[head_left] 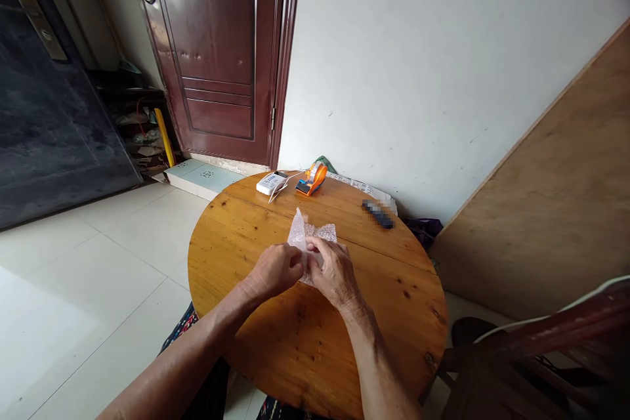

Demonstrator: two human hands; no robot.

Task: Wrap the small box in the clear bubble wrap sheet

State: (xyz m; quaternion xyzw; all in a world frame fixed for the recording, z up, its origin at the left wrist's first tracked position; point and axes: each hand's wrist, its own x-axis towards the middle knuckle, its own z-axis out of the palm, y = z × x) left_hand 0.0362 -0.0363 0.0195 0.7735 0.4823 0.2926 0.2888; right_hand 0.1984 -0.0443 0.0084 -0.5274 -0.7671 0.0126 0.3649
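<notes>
A: Describe the bubble wrap (296, 231) first.

B: See-through with a faint pink cast, crumpled and shiny, with one pointed corner sticking up at the far left and a ruffled edge at the far right. Located around the middle of the table (394, 315), between the left hand (276, 269) and the right hand (336, 270).

A: And the fingers?

B: On the left, curled in and pinching the near left edge of the wrap. On the right, bent over the wrap and touching, with thumb and forefinger apart; cannot tell whether gripping.

A: Now on to the surface and the room.

B: Round, wooden, orange-brown and glossy, with dark knots and straight seams. Beyond, at far left, a red door (216, 46); farther left, a dark door (49, 125) at an angle. Behind, a white wall (418, 65) with scuffs; to the right, a brown wooden panel (551, 190); to the left, pale floor tiles (132, 249).

A: Count everything on the tabletop.

B: One piece of bubble wrap, one white box (270, 184) with a pale cable (283, 186) beside, one orange tape dispenser (321, 178) with one roll of clear tape (313, 172), and, at far right, one dark, blurred object (378, 214). Also two hands and, in the room, two doors.
</notes>
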